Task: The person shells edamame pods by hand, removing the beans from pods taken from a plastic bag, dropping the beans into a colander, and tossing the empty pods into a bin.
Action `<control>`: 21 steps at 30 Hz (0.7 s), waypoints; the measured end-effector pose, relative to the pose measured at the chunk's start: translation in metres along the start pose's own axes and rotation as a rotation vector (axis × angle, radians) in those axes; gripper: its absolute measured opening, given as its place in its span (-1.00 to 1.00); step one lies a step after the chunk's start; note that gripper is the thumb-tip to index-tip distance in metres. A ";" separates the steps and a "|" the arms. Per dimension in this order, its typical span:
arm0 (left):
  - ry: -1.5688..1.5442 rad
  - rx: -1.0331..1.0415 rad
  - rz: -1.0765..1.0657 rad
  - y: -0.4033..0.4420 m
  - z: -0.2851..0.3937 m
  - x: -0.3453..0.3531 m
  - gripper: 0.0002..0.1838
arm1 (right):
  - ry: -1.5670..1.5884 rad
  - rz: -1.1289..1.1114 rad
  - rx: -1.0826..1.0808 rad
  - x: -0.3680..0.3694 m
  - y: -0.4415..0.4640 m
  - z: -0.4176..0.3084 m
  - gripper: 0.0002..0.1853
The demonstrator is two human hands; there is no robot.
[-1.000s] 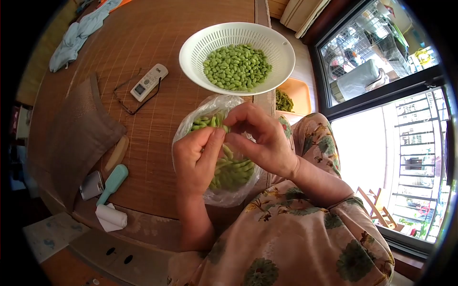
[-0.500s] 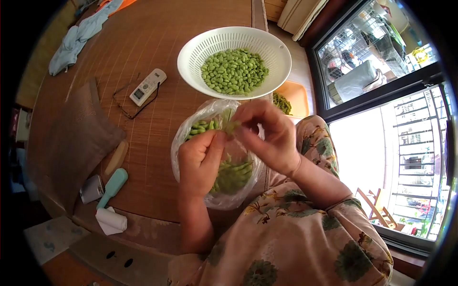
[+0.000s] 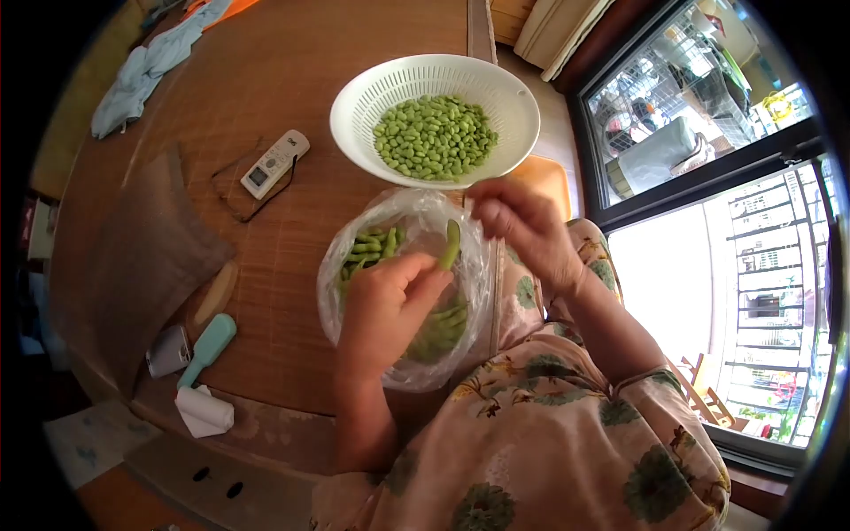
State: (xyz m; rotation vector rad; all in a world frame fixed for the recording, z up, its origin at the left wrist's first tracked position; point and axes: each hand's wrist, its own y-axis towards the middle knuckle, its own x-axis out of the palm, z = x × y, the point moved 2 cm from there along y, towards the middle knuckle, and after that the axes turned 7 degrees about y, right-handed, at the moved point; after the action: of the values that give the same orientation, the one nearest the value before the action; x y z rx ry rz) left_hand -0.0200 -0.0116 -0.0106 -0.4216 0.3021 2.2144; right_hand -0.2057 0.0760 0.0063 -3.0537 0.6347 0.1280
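Upright between the thumb and fingers of my left hand [image 3: 385, 310] is a green soybean pod [image 3: 452, 241]. That hand is over a clear plastic bag [image 3: 478, 296] with several more pods [image 3: 363, 252] in it. My right hand [image 3: 531, 232] is apart from the pod, to its right, with the fingers curled together. What its fingertips hold, if anything, cannot be made out. Beyond the bag stands a white colander [image 3: 354, 111] with many shelled green beans [image 3: 434, 137]. Partly behind my right hand is an orange container [image 3: 551, 180].
On the brown table [image 3: 266, 327] lie a remote control [image 3: 274, 164], glasses [image 3: 239, 212], a mint-green-handled item [image 3: 211, 343], a phone-like item [image 3: 169, 351] and a white roll [image 3: 205, 409]. A brown cloth [image 3: 146, 243] is on the left. The window [image 3: 699, 186] is at right.
My right hand has moved away from my left hand, rightward toward the orange container. The pod in my left hand now shows plainly, pointing up.
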 end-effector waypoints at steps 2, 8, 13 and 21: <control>0.100 0.043 -0.023 0.000 -0.003 0.003 -0.84 | 0.011 -0.184 -0.009 0.012 -0.014 0.001 -0.69; 0.025 0.022 -0.077 -0.001 0.004 0.005 -0.73 | -0.003 -0.235 0.119 -0.004 -0.023 0.000 -0.81; -0.031 -0.012 0.073 0.000 -0.002 -0.005 -0.76 | -0.162 0.047 0.019 -0.073 -0.011 0.016 -0.74; -0.274 -0.112 0.342 -0.001 -0.003 -0.021 -0.80 | -0.657 0.323 -0.065 -0.088 -0.008 0.044 -0.78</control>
State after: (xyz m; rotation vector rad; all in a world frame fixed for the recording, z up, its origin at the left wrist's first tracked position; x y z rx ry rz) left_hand -0.0059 -0.0265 -0.0045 -0.1270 0.1073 2.5964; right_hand -0.2860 0.1200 -0.0305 -2.6641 1.0425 1.1059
